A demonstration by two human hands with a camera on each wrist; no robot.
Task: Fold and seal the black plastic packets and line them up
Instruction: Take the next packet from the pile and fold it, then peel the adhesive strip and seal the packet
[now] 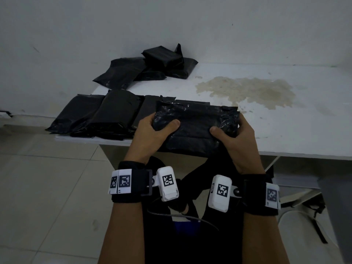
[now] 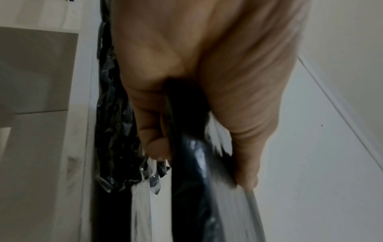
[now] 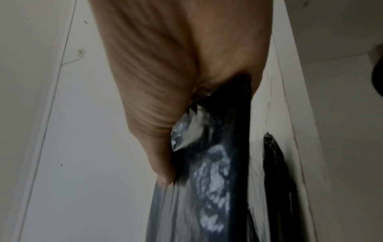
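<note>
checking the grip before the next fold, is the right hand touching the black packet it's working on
Touching. The head view shows the right hand with its thumb on top of the held packet.

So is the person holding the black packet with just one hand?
No, the left hand and the right hand both grip the black packet, one at each end.

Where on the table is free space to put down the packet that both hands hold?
Bare table lies right of the held packet, stained patch included. Crowded: the lined-up packets on the left, the loose pile at the far-left corner.
</note>
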